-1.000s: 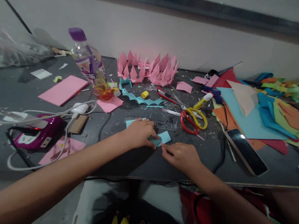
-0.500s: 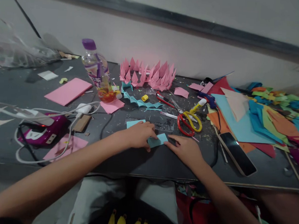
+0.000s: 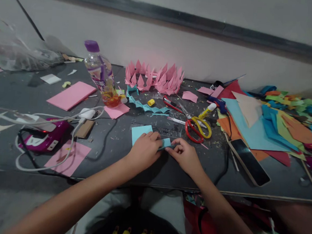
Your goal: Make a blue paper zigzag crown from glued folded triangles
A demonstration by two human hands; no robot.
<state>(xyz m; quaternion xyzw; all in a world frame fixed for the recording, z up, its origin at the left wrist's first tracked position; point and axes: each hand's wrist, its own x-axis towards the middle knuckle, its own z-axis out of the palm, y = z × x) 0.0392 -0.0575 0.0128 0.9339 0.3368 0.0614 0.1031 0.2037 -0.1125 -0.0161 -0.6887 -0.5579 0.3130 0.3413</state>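
Note:
My left hand [image 3: 144, 151] and my right hand [image 3: 185, 155] meet near the front of a dark table [image 3: 111, 142]. Between their fingertips is a small light-blue paper piece [image 3: 166, 143], pinched from both sides and partly folded. Both hands have their fingers closed on it. A second light-blue paper square [image 3: 139, 132] lies flat just behind my left hand, over a clear ruler [image 3: 171, 131]. Part of the small piece is hidden by my fingers.
Red and yellow scissors [image 3: 198, 126], a glue stick [image 3: 206, 110], a pink folded paper crown [image 3: 154, 77], a blue paper chain [image 3: 143, 103], a bottle [image 3: 101, 74], a phone [image 3: 250, 161], a pile of coloured paper [image 3: 273, 121], pink sheets [image 3: 70, 95] and a purple device with cables [image 3: 44, 136].
My hands drew together on the small blue piece, which went from lying flat to being folded between my fingers. My left hand shifted toward me, uncovering the other blue square behind it.

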